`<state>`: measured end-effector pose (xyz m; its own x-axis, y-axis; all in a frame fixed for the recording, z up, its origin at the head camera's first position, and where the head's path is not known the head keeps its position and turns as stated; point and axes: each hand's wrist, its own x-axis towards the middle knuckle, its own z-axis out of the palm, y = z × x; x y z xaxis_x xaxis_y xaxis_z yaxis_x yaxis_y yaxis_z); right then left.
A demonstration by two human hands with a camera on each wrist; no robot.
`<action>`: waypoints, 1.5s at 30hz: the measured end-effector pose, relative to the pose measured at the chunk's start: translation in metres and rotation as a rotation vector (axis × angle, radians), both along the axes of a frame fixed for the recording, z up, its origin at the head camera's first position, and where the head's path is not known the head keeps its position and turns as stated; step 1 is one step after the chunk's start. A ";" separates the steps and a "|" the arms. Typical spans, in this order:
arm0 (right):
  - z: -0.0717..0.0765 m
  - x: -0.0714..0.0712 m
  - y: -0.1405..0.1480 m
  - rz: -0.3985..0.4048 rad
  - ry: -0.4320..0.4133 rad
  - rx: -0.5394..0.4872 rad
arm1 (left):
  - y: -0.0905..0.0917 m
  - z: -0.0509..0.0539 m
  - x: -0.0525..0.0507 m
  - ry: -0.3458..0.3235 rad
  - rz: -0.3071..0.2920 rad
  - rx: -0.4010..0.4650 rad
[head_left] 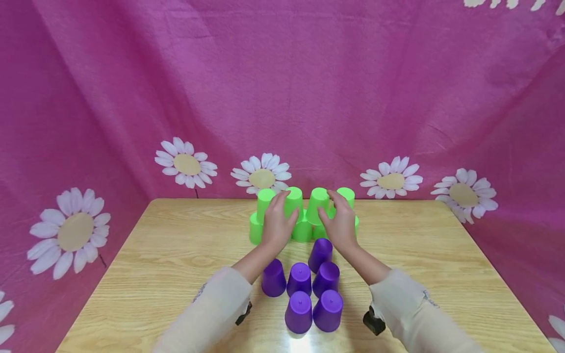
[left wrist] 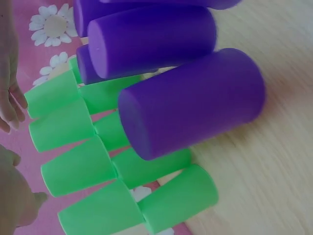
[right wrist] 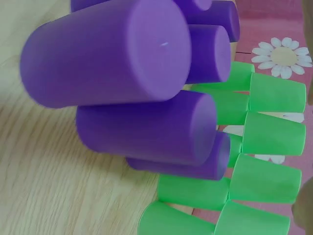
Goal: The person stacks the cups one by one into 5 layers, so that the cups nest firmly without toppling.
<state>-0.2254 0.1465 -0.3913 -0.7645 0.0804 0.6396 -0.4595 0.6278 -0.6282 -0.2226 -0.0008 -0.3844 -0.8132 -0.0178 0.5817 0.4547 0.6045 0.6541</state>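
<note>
Bright green upside-down cups stand in two tiers at the back of the table, the upper cups [head_left: 319, 202] resting on the lower cups [head_left: 302, 230]. My left hand [head_left: 277, 226] hovers at the left part of the upper tier, fingers loosely bent and thumb apart. At the right part, my right hand [head_left: 342, 226] has its thumb and fingers spread close to the upper cups. Neither hand visibly grips a cup; whether a fingertip touches one is hard to tell. Several purple cups [head_left: 300, 279] stand upside down between my forearms, nearer to me.
The wooden table [head_left: 176, 274] ends at the back against a pink cloth [head_left: 309, 98] with white daisies. Close in front of the left wrist view is a purple cup [left wrist: 195, 103]; another purple cup [right wrist: 88, 63] fills the upper left of the right wrist view.
</note>
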 end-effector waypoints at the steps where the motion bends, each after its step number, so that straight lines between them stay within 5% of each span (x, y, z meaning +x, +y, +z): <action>1: -0.001 0.001 0.002 0.018 -0.011 0.010 | -0.002 -0.002 0.001 0.001 -0.015 0.008; 11: -0.013 0.010 0.021 0.139 -0.128 -0.003 | -0.021 -0.014 0.010 0.042 -0.133 0.043; 21: -0.026 0.013 0.035 0.265 -0.320 0.062 | -0.033 -0.031 0.025 -0.098 -0.220 0.056; 45: -0.057 0.022 0.049 0.383 -0.559 0.000 | -0.055 -0.073 0.053 -0.248 -0.265 0.106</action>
